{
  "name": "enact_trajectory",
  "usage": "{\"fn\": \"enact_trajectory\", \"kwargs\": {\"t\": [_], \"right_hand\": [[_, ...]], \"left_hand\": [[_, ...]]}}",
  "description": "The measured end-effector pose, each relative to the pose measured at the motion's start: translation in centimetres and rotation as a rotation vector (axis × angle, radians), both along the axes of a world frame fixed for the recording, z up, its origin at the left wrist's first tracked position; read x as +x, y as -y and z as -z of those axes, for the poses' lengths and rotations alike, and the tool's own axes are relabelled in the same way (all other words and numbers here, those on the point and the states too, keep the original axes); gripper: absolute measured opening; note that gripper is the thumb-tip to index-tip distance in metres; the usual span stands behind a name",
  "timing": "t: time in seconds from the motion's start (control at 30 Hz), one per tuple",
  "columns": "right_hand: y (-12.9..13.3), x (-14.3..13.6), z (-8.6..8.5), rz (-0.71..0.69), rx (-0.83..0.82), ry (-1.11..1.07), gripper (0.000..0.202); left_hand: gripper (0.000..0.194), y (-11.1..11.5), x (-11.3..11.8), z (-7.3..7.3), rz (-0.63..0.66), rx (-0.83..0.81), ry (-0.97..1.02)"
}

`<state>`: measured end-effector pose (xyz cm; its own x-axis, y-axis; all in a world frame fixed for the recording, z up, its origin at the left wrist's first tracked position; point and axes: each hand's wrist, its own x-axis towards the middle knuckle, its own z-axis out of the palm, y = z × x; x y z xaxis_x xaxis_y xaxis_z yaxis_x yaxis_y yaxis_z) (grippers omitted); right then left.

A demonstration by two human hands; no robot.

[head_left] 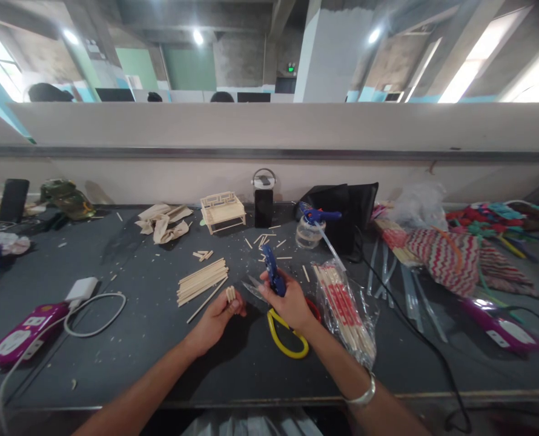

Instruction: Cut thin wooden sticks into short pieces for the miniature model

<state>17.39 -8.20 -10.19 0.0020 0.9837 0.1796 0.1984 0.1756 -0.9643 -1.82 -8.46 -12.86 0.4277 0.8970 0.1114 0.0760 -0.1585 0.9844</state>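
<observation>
Apparently, your left hand pinches a few short sticks with their ends poking out, likely to keep them together. Your right hand grips a blue tool over the scissors, while longer sticks lie side by side near your left hand, presumably for easy reach.

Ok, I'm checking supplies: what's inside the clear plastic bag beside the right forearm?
Pale, thin sticks show through the clear plastic bag. Red markings hide part of them; any sticks underneath are covered, so the count can't be told.
</observation>
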Motion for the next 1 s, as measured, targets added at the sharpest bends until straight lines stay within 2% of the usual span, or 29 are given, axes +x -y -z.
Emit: {"fn": "enact_trajectory", "kwargs": {"t": [0.13,0.23,0.37,0.6,0.7,0.9,1.0], "right_hand": [[0.0,-0.1,-0.8,0.032,-0.021,-0.043,0.025],[0.0,-0.2,-1.1,0.045,-0.013,-0.043,0.026],[0.0,-0.1,-1.0,0.046,0.011,-0.045,0.024],[-0.1,0.1,-0.5,0.039,0.027,-0.057,0.024],[-0.1,0.1,-0.4,0.051,0.032,-0.068,0.024],[0.0,0.3,-0.4,0.050,0.053,-0.058,0.022],[0.1,0.5,-0.5,0.040,0.068,-0.054,0.023]], "left_hand": [[0.024,0.2,0.1,0.0,-0.046,-0.038,0.059],[0.025,0.3,0.1,-0.2,-0.028,-0.017,0.032],[0.027,0.2,0.0,-0.1,-0.015,0.007,-0.025],[0.026,0.1,0.5,0.7,-0.094,-0.051,0.091],[0.027,0.1,1.0,0.6,-0.113,-0.057,0.056],[0.029,0.3,1.2,0.0,-0.049,0.032,-0.065],[0.031,0.5,1.2,-0.3,-0.083,0.041,-0.078]]}}
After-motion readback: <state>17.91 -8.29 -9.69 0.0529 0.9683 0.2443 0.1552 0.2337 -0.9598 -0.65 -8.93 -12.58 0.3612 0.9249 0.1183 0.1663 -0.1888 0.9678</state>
